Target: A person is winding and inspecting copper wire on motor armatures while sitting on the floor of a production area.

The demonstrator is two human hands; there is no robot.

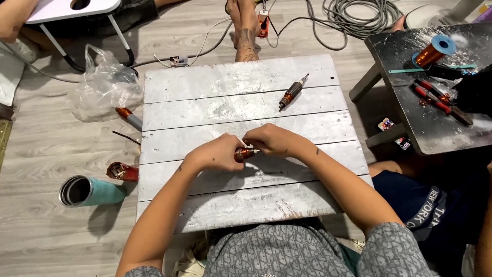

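Both hands meet over the middle of the white plank table [215,110]: the left hand [218,153] is closed around a copper-wound motor armature [244,154], and the right hand [271,139] pinches at its near end, fingertips together on what looks like a thin pale strip or wire, too small to make out. That armature sits between the two hands just above the boards, and its copper winding shows in the gap between them. Judging from this, the piece in hand is mid-way through being worked on, with winding already on it, though whether it is being wound, insulated or stripped cannot be told. Farther up the table lies a second armature [292,92], alone and untouched, so at least one more piece is either finished or waiting. On the floor to the left stand a teal tumbler [89,192], a small red part [123,171] and a clear plastic bag [105,84]. Off to the right, a dark side table [441,128] carries a spool of copper wire [434,51] and red-handled pliers [435,97]. Beyond the table edge, another person's bare foot [246,28] rests among cables.
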